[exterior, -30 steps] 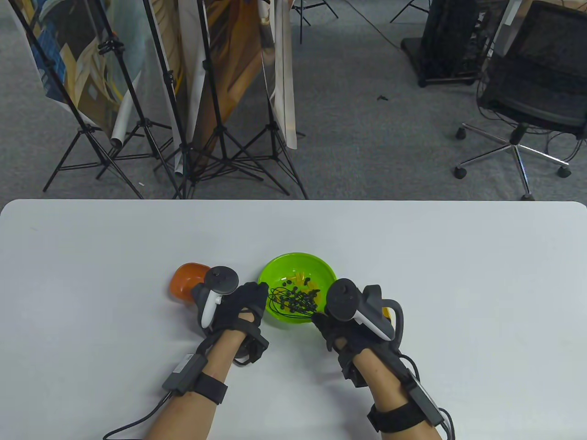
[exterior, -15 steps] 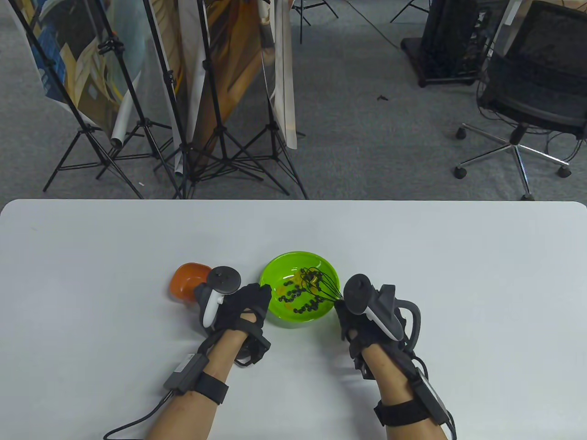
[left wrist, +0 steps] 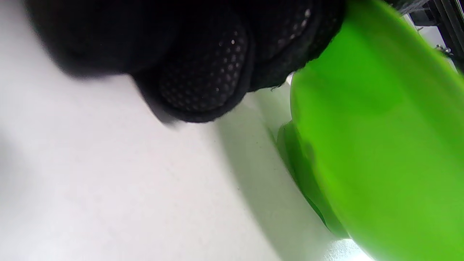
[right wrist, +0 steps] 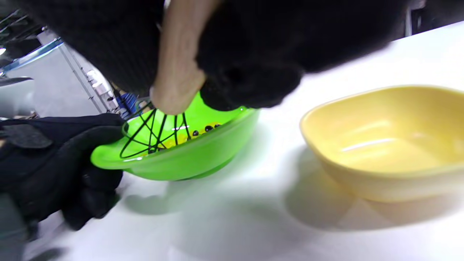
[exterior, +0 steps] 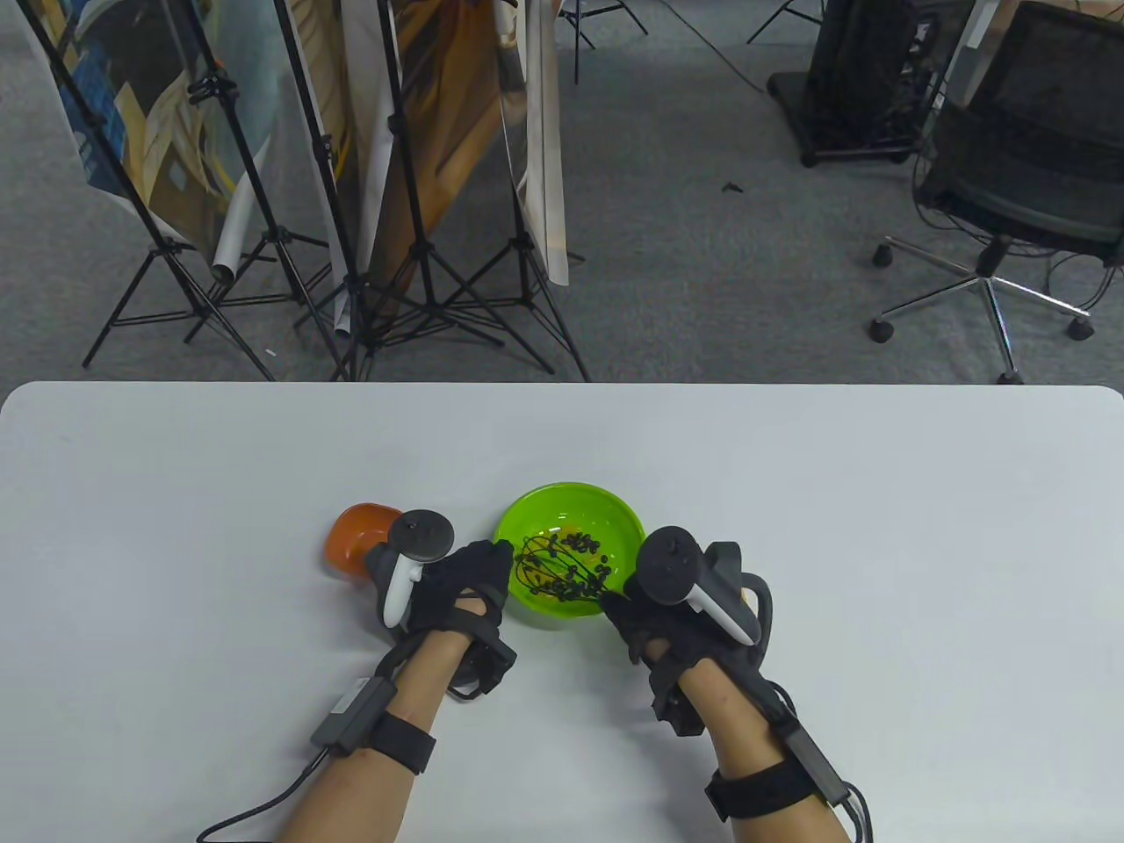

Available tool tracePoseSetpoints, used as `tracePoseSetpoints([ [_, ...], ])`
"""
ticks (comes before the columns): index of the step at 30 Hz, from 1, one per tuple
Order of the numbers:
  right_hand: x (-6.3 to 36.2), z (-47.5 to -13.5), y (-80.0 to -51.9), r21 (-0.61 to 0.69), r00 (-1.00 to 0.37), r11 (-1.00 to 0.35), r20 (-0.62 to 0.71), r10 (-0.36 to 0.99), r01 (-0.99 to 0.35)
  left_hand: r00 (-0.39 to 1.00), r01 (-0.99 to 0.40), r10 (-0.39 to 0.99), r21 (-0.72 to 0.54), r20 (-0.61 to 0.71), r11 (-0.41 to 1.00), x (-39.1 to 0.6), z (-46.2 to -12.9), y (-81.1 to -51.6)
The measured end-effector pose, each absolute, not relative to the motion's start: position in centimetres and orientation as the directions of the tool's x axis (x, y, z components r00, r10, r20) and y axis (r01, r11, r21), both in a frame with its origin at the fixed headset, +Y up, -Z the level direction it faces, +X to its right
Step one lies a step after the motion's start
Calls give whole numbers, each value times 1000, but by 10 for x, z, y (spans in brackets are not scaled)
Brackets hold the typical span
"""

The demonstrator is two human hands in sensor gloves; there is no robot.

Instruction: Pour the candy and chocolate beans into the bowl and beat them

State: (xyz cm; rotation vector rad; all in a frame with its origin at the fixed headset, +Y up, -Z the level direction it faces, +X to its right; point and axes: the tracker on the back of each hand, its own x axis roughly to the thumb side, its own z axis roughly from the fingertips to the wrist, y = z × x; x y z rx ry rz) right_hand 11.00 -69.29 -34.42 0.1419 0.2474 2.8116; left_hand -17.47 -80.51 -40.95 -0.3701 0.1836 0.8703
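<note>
Green plastic bowl (exterior: 569,551) sits near the front middle of the white counter (exterior: 878,527); dark chocolate beans (exterior: 575,580) and yellow-orange candy (exterior: 580,537) lie mixed in its bottom. Judged step: beating, pouring apparently done. The yellow bowl (right wrist: 391,145) just right of the green one shows empty; the orange bowl (exterior: 356,540) stands to the left, mostly behind the left hand.

Right hand (exterior: 654,619): grip clamped round the pale wooden handle of a black wire whisk (exterior: 553,571), wires down among the beans on the bowl's left side. Left hand (exterior: 465,584): fingers curled against the bowl's left rim and outer wall, steadying it.

Next move, as judged: sweep the whisk round the bowl at low height, left grip firm, so no beans jump the rim.

Surface: smooth, matt, bare beyond the bowls. Room: grey carpet, black light stands with rolled backdrops behind the counter on the left, a black mesh office chair far right.
</note>
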Motion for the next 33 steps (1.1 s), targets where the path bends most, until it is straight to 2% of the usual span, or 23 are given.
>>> tracePoseSetpoints([
  [5, 126, -338, -673, 115, -974, -969, 27, 224, -219, 630, -776, 711, -251, -312, 578, -175, -410, -805],
  [11, 134, -341, -678, 29, -982, -984, -79, 170, -173, 632, -775, 716, -271, -297, 571, -174, -410, -805],
  [14, 133, -348, -691, 2, -972, -978, -113, 207, -208, 631, -775, 718, -277, -293, 568, -174, -410, -805],
  [18, 123, -353, -716, 37, -915, -918, -111, 388, -394, 629, -777, 720, -282, -295, 563, -174, -410, -805],
  [21, 110, -354, -722, 66, -917, -915, -63, 394, -398, 620, -784, 724, -275, -302, 556, -175, -410, -805],
  [27, 108, -343, -697, 177, -938, -927, 43, 344, -331, 602, -798, 731, -265, -321, 541, -177, -410, -805],
  [29, 111, -340, -686, 176, -956, -946, 64, 287, -272, 604, -797, 728, -260, -324, 546, -177, -410, -805],
  [33, 119, -335, -675, 112, -974, -969, 17, 224, -221, 614, -789, 721, -268, -321, 552, -176, -410, -805],
])
